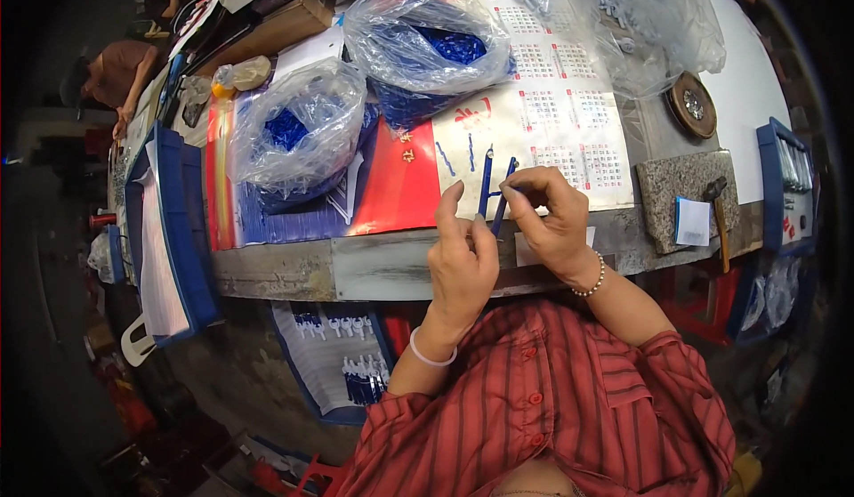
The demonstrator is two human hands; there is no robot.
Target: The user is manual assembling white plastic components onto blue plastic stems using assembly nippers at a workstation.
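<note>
My right hand (pixel 553 219) pinches a slim dark-blue plastic strip (pixel 501 216) between thumb and fingers. Close beside it stands a second blue strip (pixel 487 177), its lower end at the fingertips of my left hand (pixel 464 261). One left finger points up, apart from the strip; the others curl around its lower end. A small blue crosspiece shows between the two strips, though whether it joins them I cannot tell. Two thin, short blue pieces (pixel 472 153) lie on the calendar sheet (pixel 569 123) just beyond my hands.
Two clear plastic bags (pixel 307 163) (pixel 382 39) of blue parts stand at the back left. A blue tray (pixel 197 230) is at the left edge. On the right lie a stone slab (pixel 663 190), a hammer (pixel 721 221) and a round dish (pixel 690 107). Another tray (pixel 302 355) sits below the table edge.
</note>
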